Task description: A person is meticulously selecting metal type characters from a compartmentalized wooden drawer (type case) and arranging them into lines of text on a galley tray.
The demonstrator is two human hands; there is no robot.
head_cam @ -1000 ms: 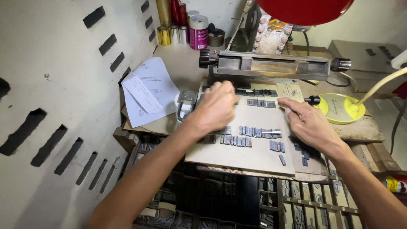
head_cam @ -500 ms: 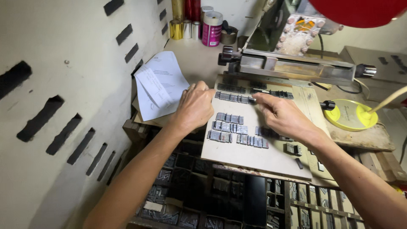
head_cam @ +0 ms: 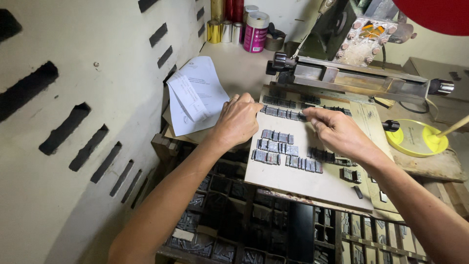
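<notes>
Now both hands closed in on the top row of metal type

Since a second ago the left hand has been shifted from the board's left edge up to the left end of the top type row, fingers curled down over it; whether a piece is actually gripped cannot be told. The right hand has been brought in from the right, thumb and forefinger pinched nearly shut at the row's right end, seemingly on a single sort. The row lies on the pale board on the worktop, just below the metal clamp bar; lower type blocks are left untouched. Work is judged to be on the top line: adjusting or picking sorts, with the row at risk of being knocked askew
</notes>
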